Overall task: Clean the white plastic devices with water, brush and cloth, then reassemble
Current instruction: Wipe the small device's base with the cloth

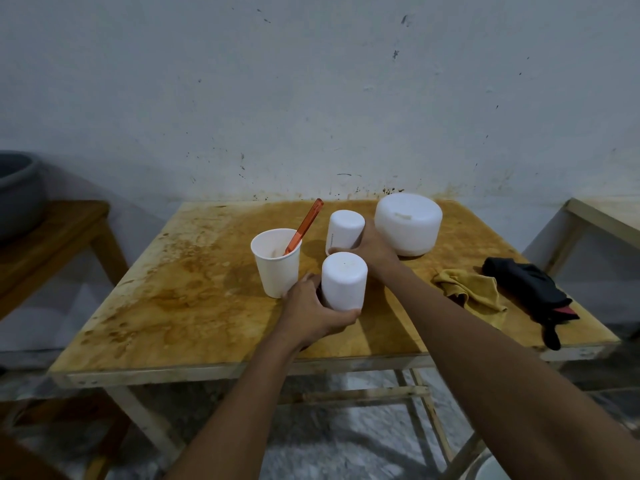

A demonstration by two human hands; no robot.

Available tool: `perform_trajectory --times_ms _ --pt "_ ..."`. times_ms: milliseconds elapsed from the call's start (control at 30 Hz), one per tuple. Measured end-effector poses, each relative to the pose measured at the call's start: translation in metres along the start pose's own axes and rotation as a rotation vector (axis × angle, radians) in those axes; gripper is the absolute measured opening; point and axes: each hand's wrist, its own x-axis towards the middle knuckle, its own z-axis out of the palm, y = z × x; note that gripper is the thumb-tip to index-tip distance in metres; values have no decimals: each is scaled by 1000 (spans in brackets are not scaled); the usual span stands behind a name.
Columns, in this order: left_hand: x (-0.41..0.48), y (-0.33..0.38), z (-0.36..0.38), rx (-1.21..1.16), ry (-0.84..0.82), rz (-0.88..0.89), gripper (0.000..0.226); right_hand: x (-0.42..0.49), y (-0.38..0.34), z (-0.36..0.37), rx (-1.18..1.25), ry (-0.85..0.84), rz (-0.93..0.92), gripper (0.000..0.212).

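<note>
Two small white plastic cylinders stand on the stained wooden table [194, 306]. My left hand [311, 315] grips the nearer cylinder [344, 280] round its base. The farther cylinder [344, 232] is held at its lower right side by my right hand [372, 249]. A larger round white device [408, 223] sits at the back, just right of my right hand. A white paper cup [277, 268] with an orange brush [304, 225] standing in it is left of the cylinders. A yellow cloth [474, 292] lies to the right.
A black cloth [533, 292] lies near the table's right edge, beside the yellow one. A grey basin [17, 192] sits on a second wooden table at the far left. A wall rises right behind the table. A wooden frame [602, 220] stands at the right.
</note>
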Motion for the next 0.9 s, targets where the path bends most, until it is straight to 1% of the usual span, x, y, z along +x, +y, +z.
perform_trajectory --times_ms 167,267,400,533,733,867,900 --pt "-4 5 -5 -37 -27 -21 75 -27 4 -15 27 71 -54 86" --pt "-8 8 -10 -79 -37 -16 73 -44 3 -23 27 118 -71 83" --pt "-25 9 -19 -66 -39 4 74 -74 -5 -32 31 120 -105 81" --pt "-49 6 -42 -75 -14 -26 75 -108 -20 -30 37 117 -153 80" --pt "-90 0 -98 -57 66 -38 78 -153 -61 -16 64 27 -246 80" --pt "-113 -9 -133 12 186 -126 100 -169 -93 6 69 -45 -312 79" --pt "-117 -11 -140 22 214 -149 101 -171 -100 12 73 -64 -322 80"
